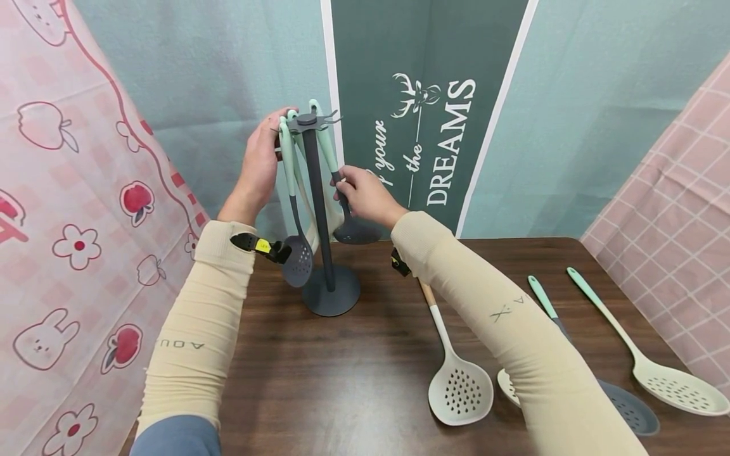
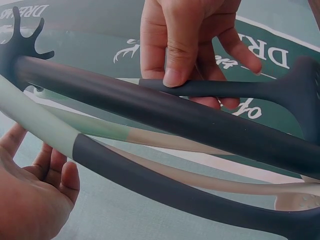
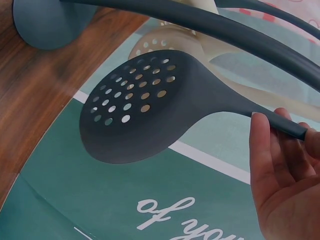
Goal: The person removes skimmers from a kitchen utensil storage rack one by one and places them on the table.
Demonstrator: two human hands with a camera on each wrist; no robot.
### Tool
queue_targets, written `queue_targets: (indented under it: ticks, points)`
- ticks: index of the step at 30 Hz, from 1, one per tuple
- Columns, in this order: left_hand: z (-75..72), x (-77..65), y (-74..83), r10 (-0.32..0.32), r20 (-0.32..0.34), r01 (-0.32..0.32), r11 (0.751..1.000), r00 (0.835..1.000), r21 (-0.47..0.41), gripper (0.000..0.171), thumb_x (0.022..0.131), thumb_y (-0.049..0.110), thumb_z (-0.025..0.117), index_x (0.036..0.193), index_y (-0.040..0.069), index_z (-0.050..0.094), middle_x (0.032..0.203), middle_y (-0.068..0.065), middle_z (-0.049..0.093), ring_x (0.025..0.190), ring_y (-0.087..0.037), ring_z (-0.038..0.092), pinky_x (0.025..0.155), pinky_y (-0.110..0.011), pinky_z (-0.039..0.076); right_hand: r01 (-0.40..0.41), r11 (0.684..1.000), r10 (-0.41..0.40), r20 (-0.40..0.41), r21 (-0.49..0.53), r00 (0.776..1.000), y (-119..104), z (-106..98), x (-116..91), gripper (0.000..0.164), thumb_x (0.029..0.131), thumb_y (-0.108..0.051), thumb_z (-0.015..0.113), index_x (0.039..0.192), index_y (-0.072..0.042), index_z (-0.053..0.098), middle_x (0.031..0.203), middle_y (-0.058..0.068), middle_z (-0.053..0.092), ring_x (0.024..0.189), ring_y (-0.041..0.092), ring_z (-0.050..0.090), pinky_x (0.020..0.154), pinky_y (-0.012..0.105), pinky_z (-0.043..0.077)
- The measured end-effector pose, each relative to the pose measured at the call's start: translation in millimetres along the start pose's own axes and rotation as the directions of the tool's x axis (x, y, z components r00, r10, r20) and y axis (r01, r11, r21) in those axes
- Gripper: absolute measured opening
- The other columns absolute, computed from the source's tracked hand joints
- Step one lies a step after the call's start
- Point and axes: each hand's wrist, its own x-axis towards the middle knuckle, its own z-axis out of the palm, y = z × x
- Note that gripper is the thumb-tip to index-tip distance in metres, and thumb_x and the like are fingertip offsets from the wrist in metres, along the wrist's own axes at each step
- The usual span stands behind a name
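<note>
A dark grey rack [image 1: 320,209] with a round base and forked hooks at its top stands upright on the table. My right hand [image 1: 365,193] pinches the shaft of a dark grey skimmer [image 3: 145,107] with a mint handle end, on the rack's right side. The top of that handle is at the hooks; whether it hangs there I cannot tell. At the rack's upper left, my left hand [image 1: 265,155] is against mint handle tops, its fingers partly hidden behind them. A grey slotted spoon [image 1: 298,261] hangs on that side. Cream utensils [image 2: 200,181] hang behind the post.
On the table's right half lie a cream skimmer [image 1: 461,389] with a wooden handle end, a cream slotted spoon [image 1: 678,383], and a grey slotted turner [image 1: 630,408] partly under my right forearm. A printed cloth [image 1: 433,38] hangs behind the table, pink cloths at both sides.
</note>
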Motion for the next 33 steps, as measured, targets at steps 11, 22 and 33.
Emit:
queue_targets:
  ticks: [11, 22, 33]
  points:
    - [0.1, 0.9, 1.3, 0.006, 0.0, -0.006, 1.0, 1.0, -0.01, 0.047, 0.111, 0.036, 0.03, 0.145, 0.017, 0.057, 0.141, 0.0, 0.054, 0.117, -0.016, 0.051, 0.095, -0.035, 0.038, -0.039, 0.999, 0.038, -0.062, -0.009, 0.997, -2, -4, 0, 0.025, 0.111, -0.017, 0.043, 0.12, -0.005, 0.062, 0.104, 0.01, 0.068, 0.086, 0.024, 0.066, 0.069, 0.036, 0.057]
    - [0.0, 1.8, 0.4, -0.007, 0.009, 0.007, 0.999, 1.0, -0.031, 0.047, 0.111, 0.036, 0.03, 0.144, 0.017, 0.058, 0.142, -0.001, 0.053, 0.12, -0.017, 0.05, 0.098, -0.035, 0.038, -0.059, 0.998, 0.057, -0.115, -0.022, 0.992, 2, -19, -9, 0.023, 0.11, -0.016, 0.045, 0.119, -0.002, 0.061, 0.107, 0.013, 0.07, 0.092, 0.026, 0.069, 0.066, 0.036, 0.058]
    - [0.2, 2.7, -0.2, -0.01, 0.007, 0.011, 0.998, 1.0, -0.064, 0.045, 0.11, 0.035, 0.032, 0.141, 0.017, 0.06, 0.139, 0.0, 0.054, 0.119, -0.017, 0.05, 0.098, -0.036, 0.038, -0.072, 0.997, 0.071, -0.115, -0.008, 0.991, 3, -32, -20, 0.017, 0.107, -0.017, 0.052, 0.116, -0.006, 0.062, 0.107, 0.017, 0.071, 0.09, 0.025, 0.067, 0.072, 0.041, 0.059]
